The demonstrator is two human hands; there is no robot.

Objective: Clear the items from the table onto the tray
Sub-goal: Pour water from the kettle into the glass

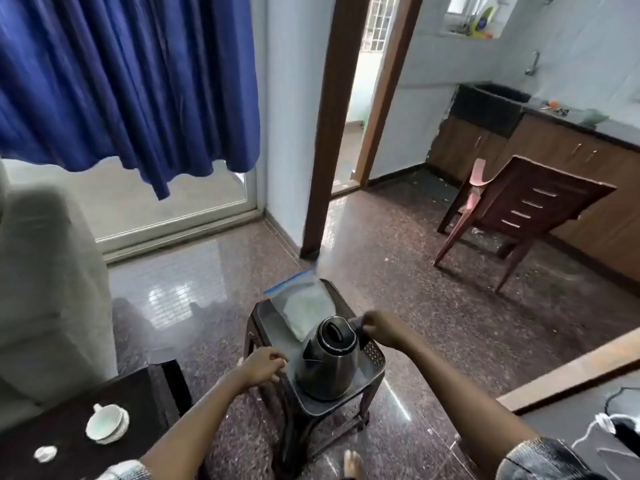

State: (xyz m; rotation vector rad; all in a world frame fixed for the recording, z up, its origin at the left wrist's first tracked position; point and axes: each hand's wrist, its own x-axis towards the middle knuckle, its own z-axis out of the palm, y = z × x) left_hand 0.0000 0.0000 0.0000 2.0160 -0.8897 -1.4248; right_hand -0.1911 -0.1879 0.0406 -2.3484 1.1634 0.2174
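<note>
No brand or writing can be read on anything here. A steel kettle (327,358), its black lid shut, is seen standing on a grey tray (372,370) that is set on a small brown stool (258,327) — a clear zip bag (304,299) with a blue seal lies on the tray's far end, its contents unclear. The kettle's handle is gripped by the right hand (382,329), arm stretched forward. The left hand (265,365) is curled closed at the tray's near-left edge. A white cup (107,423) lies tipped on the dark table (69,420) at lower left, beside a small white piece (45,453) — both well apart from the tray.
</note>
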